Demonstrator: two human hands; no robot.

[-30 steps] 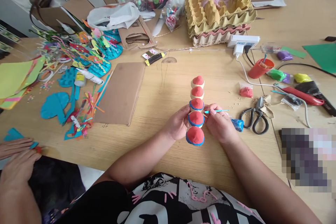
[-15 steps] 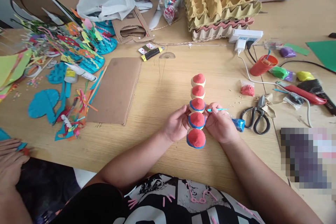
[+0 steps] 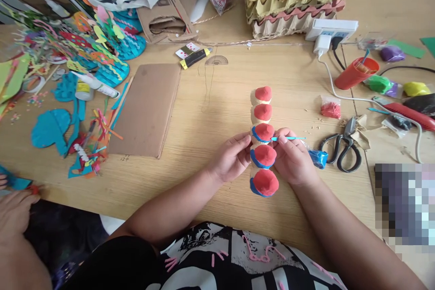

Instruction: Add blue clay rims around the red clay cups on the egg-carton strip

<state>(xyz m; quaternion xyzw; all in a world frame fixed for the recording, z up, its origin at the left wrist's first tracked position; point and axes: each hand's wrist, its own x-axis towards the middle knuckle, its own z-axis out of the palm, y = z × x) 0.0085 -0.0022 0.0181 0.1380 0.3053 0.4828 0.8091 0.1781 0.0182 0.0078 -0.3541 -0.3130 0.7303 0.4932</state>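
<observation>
A strip of egg-carton cups (image 3: 264,157) runs lengthwise away from me, its domes capped with red clay. Blue clay rims the nearer domes, while the two far ones show bare carton below the red. My left hand (image 3: 233,156) grips the strip's left side near the middle, thumb on top. At the right side, my right hand (image 3: 295,156) pinches a thin light-blue tool (image 3: 294,138), whose tip touches the middle dome's edge. Some of its fingers are hidden behind the strip. A packet of blue clay (image 3: 318,158) lies just right of that hand.
Black-handled scissors (image 3: 343,145), a red clay packet (image 3: 330,108) and an orange cup (image 3: 356,73) are at right. Cardboard (image 3: 146,108) and blue craft pieces (image 3: 50,128) lie left. Egg trays (image 3: 299,0) and a power strip (image 3: 333,29) stand behind. Another person's hand (image 3: 15,213) is at far left.
The strip has tilted, showing more of its left side, and sits slightly further right in view. The tool's tip has come to the middle dome's edge. The other person's hands have shifted left.
</observation>
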